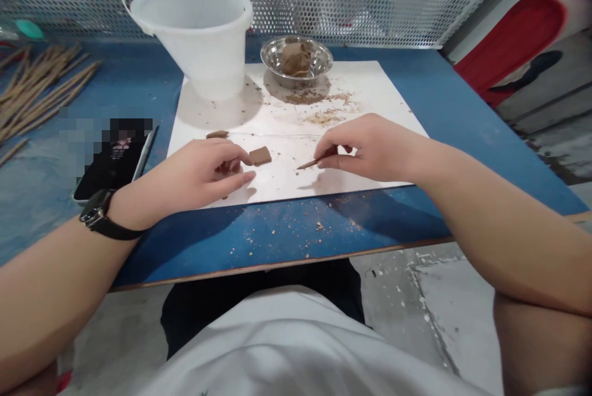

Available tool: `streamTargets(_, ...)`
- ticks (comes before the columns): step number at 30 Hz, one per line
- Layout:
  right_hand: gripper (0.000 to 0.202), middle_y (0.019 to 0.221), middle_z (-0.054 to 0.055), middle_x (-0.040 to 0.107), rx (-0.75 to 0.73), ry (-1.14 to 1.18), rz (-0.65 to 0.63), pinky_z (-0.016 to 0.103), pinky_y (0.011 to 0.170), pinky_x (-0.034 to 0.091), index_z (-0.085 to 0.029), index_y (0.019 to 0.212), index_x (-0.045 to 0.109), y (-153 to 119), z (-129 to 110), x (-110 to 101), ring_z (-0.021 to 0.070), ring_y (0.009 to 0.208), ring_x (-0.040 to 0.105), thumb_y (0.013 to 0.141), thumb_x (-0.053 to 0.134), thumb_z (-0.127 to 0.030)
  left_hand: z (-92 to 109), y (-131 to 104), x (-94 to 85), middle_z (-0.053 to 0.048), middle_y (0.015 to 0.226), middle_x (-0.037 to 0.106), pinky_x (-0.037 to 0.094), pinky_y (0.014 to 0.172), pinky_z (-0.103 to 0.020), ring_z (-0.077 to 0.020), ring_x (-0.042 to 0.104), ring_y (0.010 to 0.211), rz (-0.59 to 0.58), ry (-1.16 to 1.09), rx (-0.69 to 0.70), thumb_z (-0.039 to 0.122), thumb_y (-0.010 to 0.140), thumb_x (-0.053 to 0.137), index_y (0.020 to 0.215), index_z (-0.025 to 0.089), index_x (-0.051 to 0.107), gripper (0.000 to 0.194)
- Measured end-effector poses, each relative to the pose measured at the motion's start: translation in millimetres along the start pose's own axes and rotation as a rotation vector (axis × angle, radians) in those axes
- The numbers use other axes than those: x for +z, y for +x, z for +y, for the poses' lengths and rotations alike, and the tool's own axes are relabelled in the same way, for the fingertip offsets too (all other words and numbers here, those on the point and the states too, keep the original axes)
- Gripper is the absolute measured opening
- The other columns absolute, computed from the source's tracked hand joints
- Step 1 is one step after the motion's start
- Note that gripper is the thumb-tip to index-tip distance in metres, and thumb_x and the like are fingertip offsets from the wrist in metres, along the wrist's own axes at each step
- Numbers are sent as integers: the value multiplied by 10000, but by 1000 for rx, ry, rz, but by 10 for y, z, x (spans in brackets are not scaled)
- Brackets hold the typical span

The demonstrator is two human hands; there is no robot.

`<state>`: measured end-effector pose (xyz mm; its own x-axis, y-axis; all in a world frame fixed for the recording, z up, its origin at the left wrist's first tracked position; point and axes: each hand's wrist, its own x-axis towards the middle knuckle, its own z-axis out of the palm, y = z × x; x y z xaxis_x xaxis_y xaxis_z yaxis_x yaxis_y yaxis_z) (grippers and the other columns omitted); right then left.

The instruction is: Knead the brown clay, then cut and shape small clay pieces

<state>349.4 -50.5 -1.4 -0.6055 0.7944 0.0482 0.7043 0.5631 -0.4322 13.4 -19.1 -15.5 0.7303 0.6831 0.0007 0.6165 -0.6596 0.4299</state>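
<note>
A small flat brown square [260, 156], which looks like clay, lies on the white board [287, 187]. My left hand [215, 171] rests beside it, index fingertip at its left edge, thumb and index finger apart. Pinched between the thumb and fingers of my right hand [358, 149] is a thin brown pointed piece [308, 165], its tip towards the left just over the board. I cannot tell whether it is clay or wood. Behind my left hand lies another small brown piece [217, 134]. From it a thin wire [272, 134] runs right towards my right hand.
At the back stand a white bucket [208, 57] and a metal bowl [319, 69] holding a brown lump [296, 60]. A phone [118, 158] and several thin brown sticks [41, 90] lie left on the blue table [393, 217]. Crumbs are scattered about. A perforated metal screen [351, 1] rises behind.
</note>
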Motion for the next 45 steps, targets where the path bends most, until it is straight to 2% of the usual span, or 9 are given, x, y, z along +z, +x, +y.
streamTargets(5, 114, 931, 4, 833, -161, 217, 48, 323, 783, 520, -244, 1014, 819, 347, -398, 148, 184, 826, 725, 963, 796, -343, 78, -64, 46, -80, 1043, 823, 572, 770, -324, -214, 748, 886, 105, -368, -66, 518, 982, 697, 1148, 202, 790, 368)
streamTargets(9, 63, 934, 14, 830, -152, 459, 110, 322, 788, 566, -210, 954, 782, 464, -463, 332, 178, 843, 744, 919, 823, -243, 155, -80, 65, -24, 902, 827, 550, 681, -294, -189, 744, 793, 41, -453, -122, 470, 965, 717, 1058, 231, 802, 270)
streamTargets(15, 105, 885, 19, 825, 12, 835, 179, 351, 786, 656, -206, 934, 748, 495, -495, 538, 185, 822, 772, 889, 836, -241, 249, -63, 82, -16, 873, 821, 545, 690, -293, -178, 730, 776, 65, -513, -195, 450, 955, 722, 963, 205, 800, 257)
streamTargets(22, 250, 884, 26, 812, 226, 1128, 173, 386, 850, 712, -202, 904, 727, 491, -565, 589, 199, 834, 807, 808, 956, -228, 294, -52, 118, -10, 832, 792, 573, 760, -305, -183, 732, 799, 114, -663, -281, 488, 914, 791, 945, 191, 785, 299)
streamTargets(29, 398, 1003, 31, 850, 185, 1218, 180, 414, 1010, 697, -212, 1012, 805, 473, -459, 654, 222, 1005, 827, 696, 1040, -271, 312, -59, 137, -28, 842, 800, 566, 696, -300, -188, 743, 776, 136, -726, -337, 431, 921, 765, 955, 187, 774, 247)
streamTargets(33, 377, 981, 31, 862, 184, 1199, 208, 414, 993, 694, -210, 1003, 834, 471, -459, 691, 215, 960, 824, 704, 1038, -318, 337, -61, 131, -24, 833, 800, 630, 778, -326, -185, 771, 806, 106, -798, -314, 372, 945, 728, 952, 181, 758, 193)
streamTargets(36, 367, 961, 44, 860, 173, 1134, 248, 413, 936, 695, -199, 998, 849, 457, -471, 693, 221, 923, 819, 717, 1033, -346, 348, -64, 125, -31, 838, 807, 640, 773, -329, -185, 775, 800, 85, -807, -298, 368, 943, 732, 979, 179, 770, 196)
streamTargets(40, 272, 961, 43, 852, 156, 1018, 320, 394, 882, 693, -201, 957, 853, 430, -468, 690, 221, 919, 811, 764, 992, -331, 343, -77, 151, -24, 845, 809, 598, 689, -279, -173, 755, 767, 131, -717, -284, 355, 858, 831, 982, 188, 783, 213)
streamTargets(45, 334, 1089, 62, 872, 127, 965, 253, 430, 952, 690, -210, 1086, 863, 411, -455, 706, 245, 998, 819, 783, 964, -308, 323, -83, 193, -13, 811, 791, 535, 632, -243, -145, 713, 717, 208, -531, -205, 351, 907, 771, 982, 193, 821, 181)
